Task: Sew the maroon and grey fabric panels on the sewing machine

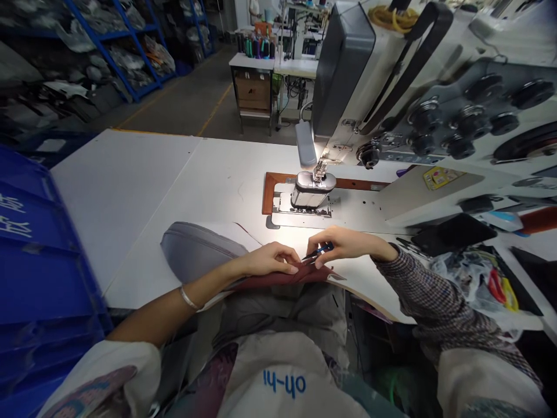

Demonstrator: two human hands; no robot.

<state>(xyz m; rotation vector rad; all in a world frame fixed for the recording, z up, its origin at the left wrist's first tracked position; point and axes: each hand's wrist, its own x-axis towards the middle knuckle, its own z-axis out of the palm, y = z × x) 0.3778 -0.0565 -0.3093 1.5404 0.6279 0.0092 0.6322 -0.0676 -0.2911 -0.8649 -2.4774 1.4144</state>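
Observation:
My left hand (272, 259) is closed in a pinch on the edge of a dark red fabric piece (278, 278) at the table's front edge. My right hand (343, 245) grips small blue-handled thread snips (317, 252), their tips pointing at the fabric right beside my left fingers. A grey padded piece (195, 249) lies just left of my left wrist. The sewing machine's presser foot and needle area (313, 188) stand a short way beyond both hands, lit by a lamp.
The large sewing machine body (435, 87) fills the right side. A blue plastic crate (39, 261) stands at my left. Scissors and plastic bags (483, 284) lie in a tray at the right. White tabletop (143, 180) stretches left; shelves and other workstations stand behind.

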